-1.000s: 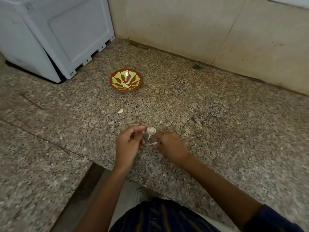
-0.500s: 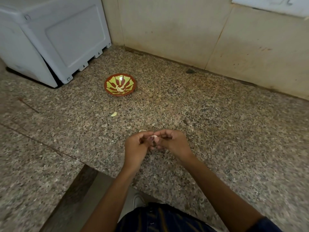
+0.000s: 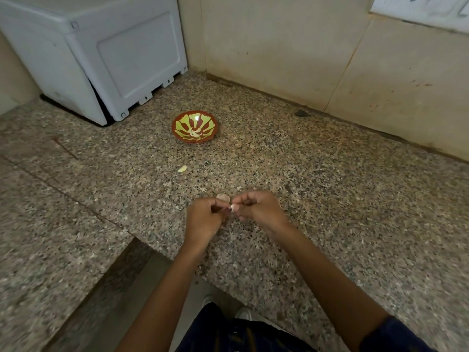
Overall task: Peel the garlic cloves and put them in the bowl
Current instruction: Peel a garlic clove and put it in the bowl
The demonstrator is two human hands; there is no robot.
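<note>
Red-and-yellow patterned ceramic bowl on speckled granite counter, far of centre; pale peeled garlic cloves in it. White plastic appliance far left. Loose pale garlic piece between bowl and hands, nearer bowl

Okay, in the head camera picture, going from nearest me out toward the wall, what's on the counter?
The two hands, left hand and right hand, pinching a garlic clove → loose garlic piece → red and yellow bowl → white appliance.
</note>
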